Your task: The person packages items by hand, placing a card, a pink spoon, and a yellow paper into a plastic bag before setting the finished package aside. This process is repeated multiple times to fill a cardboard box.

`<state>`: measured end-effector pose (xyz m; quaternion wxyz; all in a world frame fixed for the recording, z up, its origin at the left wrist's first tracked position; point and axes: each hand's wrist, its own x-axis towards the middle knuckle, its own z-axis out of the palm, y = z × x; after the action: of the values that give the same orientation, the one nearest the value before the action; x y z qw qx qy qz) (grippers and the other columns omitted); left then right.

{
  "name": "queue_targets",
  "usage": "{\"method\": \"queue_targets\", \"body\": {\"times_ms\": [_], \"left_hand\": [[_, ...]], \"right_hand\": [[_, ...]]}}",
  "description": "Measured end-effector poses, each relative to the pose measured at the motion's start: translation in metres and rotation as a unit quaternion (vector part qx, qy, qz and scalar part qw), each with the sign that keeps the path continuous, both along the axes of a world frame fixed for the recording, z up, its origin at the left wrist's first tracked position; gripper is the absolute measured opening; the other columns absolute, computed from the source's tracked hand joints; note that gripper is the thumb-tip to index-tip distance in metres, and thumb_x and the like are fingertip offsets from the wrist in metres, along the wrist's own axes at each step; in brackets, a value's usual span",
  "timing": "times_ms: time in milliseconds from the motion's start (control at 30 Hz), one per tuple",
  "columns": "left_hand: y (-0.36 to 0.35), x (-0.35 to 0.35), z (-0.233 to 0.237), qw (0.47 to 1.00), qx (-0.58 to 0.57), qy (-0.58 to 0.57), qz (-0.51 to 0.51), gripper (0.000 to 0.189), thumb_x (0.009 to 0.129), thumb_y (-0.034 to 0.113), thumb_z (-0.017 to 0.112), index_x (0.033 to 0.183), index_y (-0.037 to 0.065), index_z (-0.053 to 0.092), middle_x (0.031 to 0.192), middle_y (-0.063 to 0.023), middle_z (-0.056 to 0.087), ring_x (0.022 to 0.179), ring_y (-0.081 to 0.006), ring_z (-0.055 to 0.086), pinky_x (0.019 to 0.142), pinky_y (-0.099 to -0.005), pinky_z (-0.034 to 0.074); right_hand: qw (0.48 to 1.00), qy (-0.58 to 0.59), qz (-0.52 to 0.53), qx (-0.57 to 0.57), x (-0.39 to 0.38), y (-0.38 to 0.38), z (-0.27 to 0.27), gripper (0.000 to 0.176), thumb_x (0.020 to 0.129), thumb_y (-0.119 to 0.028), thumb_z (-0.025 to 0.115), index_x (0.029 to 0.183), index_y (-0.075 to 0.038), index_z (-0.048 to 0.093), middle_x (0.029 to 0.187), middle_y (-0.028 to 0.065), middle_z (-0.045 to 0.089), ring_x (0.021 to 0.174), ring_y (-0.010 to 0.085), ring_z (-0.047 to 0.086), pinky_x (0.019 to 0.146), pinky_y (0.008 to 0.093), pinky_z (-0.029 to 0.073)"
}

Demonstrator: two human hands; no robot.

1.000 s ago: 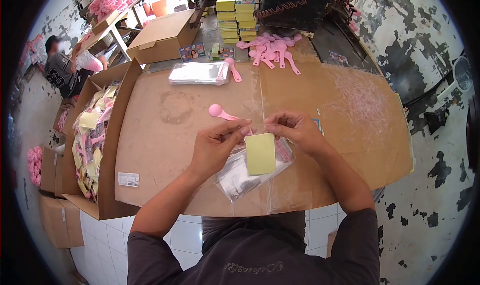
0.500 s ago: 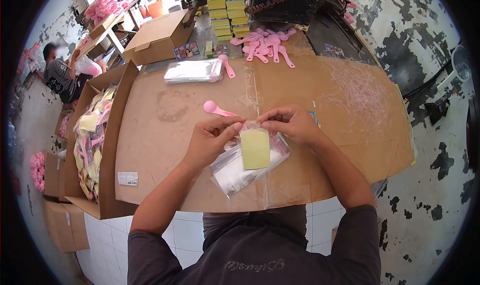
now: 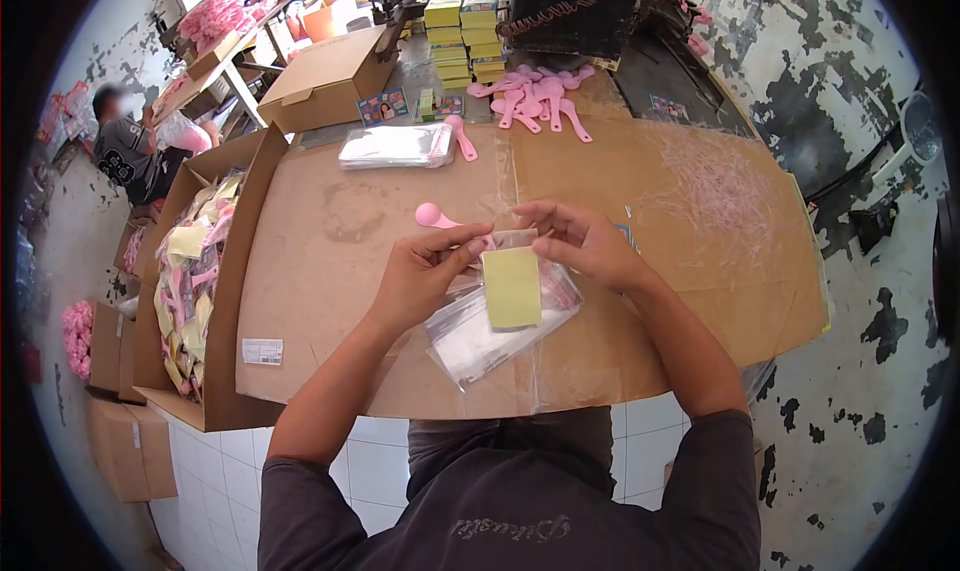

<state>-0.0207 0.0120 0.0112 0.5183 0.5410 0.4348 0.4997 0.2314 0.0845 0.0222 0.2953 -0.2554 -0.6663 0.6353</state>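
Observation:
My left hand [image 3: 430, 273] pinches the upper left corner of a clear plastic bag [image 3: 516, 238] with a yellow card [image 3: 513, 289] inside. My right hand [image 3: 588, 243] is at the bag's upper right, its thumb near the edge and its index finger raised apart from it. Under the card lies a slanted stack of clear bags [image 3: 470, 343]. A pink measuring spoon [image 3: 432, 215] rests just beyond my left fingers, which partly cover its handle. Behind my right hand, small printed cards [image 3: 627, 235] peek out.
A carton [image 3: 262, 206] full of packed bags stands at the left. Farther back are a pile of pink spoons [image 3: 540, 96], another bag stack [image 3: 395, 146], yellow card stacks [image 3: 466, 39] and a closed box [image 3: 325, 79]. Plastic strips [image 3: 722, 186] lie right. A seated person [image 3: 130, 151] is far left.
The right fingers have parted from their pinch at the bag's top edge. The bag with the yellow card has shifted slightly away from me, still in my left hand.

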Motion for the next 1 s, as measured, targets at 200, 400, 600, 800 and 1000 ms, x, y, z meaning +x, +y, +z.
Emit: {"method": "queue_targets", "body": {"times_ms": [200,400,600,800,1000], "left_hand": [[-0.013,0.01,0.029,0.997,0.071,-0.025,0.011,0.034,0.101,0.011,0.068,0.132,-0.003,0.065,0.108,-0.009,0.074,0.093,-0.0111,0.07,0.084,-0.0275,0.06],[-0.038,-0.023,0.027,0.995,-0.037,0.031,-0.09,0.028,0.097,0.009,0.073,0.121,-0.004,0.066,0.103,-0.0093,0.074,0.092,-0.0119,0.071,0.078,-0.0285,0.06],[-0.088,-0.146,-0.024,0.964,0.098,0.004,0.248,0.042,0.105,0.025,0.062,0.138,0.001,0.055,0.133,-0.0124,0.066,0.11,-0.0165,0.069,0.089,-0.0295,0.057],[-0.081,-0.12,0.018,0.924,0.095,-0.178,0.325,0.045,0.108,0.031,0.053,0.144,0.003,0.053,0.127,-0.012,0.067,0.107,-0.0193,0.069,0.091,-0.0305,0.056],[-0.036,-0.009,0.031,0.941,0.102,0.323,0.013,0.04,0.087,0.018,0.08,0.123,0.004,0.07,0.107,-0.0077,0.07,0.094,-0.0181,0.068,0.084,-0.0306,0.052]], "right_hand": [[0.998,-0.025,0.055,0.017,0.002,-0.007,0.01,0.038,0.097,-0.002,0.07,0.133,0.001,0.06,0.108,0.0054,0.07,0.095,0.0111,0.065,0.088,0.029,0.053],[0.996,-0.017,0.065,0.05,0.009,-0.02,0.027,0.032,0.096,-0.005,0.071,0.127,0.001,0.064,0.105,0.0064,0.072,0.096,0.0121,0.067,0.083,0.0283,0.053],[0.902,-0.236,-0.093,0.348,0.057,0.002,0.02,0.03,0.091,-0.015,0.074,0.117,0.0,0.07,0.107,0.0129,0.071,0.097,0.0276,0.069,0.089,0.0371,0.053],[0.862,-0.324,-0.114,0.374,0.087,0.013,0.015,0.034,0.087,-0.021,0.077,0.113,0.0,0.073,0.107,0.0157,0.066,0.102,0.0323,0.064,0.092,0.0395,0.051],[0.909,-0.306,-0.131,0.251,0.087,0.017,0.012,0.043,0.077,-0.015,0.087,0.114,-0.002,0.072,0.107,0.0086,0.064,0.104,0.0234,0.062,0.092,0.0357,0.05]]}}
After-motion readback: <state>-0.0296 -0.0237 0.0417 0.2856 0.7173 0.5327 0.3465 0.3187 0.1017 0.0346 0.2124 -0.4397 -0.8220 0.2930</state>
